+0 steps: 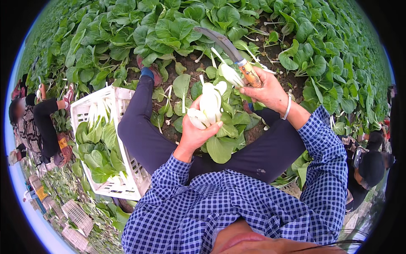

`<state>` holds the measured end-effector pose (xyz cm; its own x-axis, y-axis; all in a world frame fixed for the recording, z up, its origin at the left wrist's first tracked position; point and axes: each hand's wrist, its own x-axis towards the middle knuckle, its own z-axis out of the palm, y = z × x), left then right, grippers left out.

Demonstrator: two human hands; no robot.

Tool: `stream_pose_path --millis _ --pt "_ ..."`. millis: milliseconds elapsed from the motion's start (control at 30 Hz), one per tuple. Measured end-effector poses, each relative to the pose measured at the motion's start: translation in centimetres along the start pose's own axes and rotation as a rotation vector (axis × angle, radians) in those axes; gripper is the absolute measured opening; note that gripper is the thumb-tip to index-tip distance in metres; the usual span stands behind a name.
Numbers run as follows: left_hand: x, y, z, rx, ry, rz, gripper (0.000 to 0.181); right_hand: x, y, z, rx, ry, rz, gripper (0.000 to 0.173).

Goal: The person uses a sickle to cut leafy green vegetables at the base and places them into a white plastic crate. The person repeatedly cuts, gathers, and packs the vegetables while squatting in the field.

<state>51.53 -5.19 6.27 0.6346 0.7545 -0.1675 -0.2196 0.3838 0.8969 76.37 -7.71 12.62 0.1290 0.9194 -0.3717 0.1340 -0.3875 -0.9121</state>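
In the head view my left hand [198, 128] holds a bunch of bok choy [211, 103], its white stem bases up and its green leaves hanging below. My right hand [268, 89] grips the wooden handle of a sickle [250, 74], whose curved, stained blade points up and to the left. The thumb and fingers of that hand also hold another bok choy [231, 74] by its leafy part, white base towards the blade. Both hands are above the ground between my knees, a little apart.
A white plastic crate [127, 158] with harvested bok choy stands tilted in view beside my leg at the left. Growing bok choy [180, 28] spreads ahead. Loose leaves [181, 85] lie on the soil. Other people [31, 127] sit at the far left and right [369, 171]; more crates [77, 216] lie behind.
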Motion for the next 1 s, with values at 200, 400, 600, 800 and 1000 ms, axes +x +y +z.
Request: stream_pose_path --millis 200,400,600,800,1000 --pt "0.9 0.9 -0.5 0.022 -0.014 0.185 0.088 0.5 0.1 3.0 0.182 -0.096 -0.044 0.049" --pt "1.1 3.3 -1.4 -0.053 0.01 0.274 0.086 0.9 -0.2 5.2 0.171 -0.194 -0.051 0.046" --pt "1.0 1.9 -1.9 0.196 0.082 0.419 0.086 0.1 -0.4 8.1 0.177 -0.146 -0.115 0.039" --pt "-1.3 3.9 -2.7 0.14 0.179 0.479 0.086 0.4 -2.2 11.1 0.115 -0.178 -0.141 0.029" --pt "-2.8 5.2 -3.6 0.164 0.309 0.549 0.086 1.3 -3.9 12.8 0.081 -0.298 -0.217 0.025"
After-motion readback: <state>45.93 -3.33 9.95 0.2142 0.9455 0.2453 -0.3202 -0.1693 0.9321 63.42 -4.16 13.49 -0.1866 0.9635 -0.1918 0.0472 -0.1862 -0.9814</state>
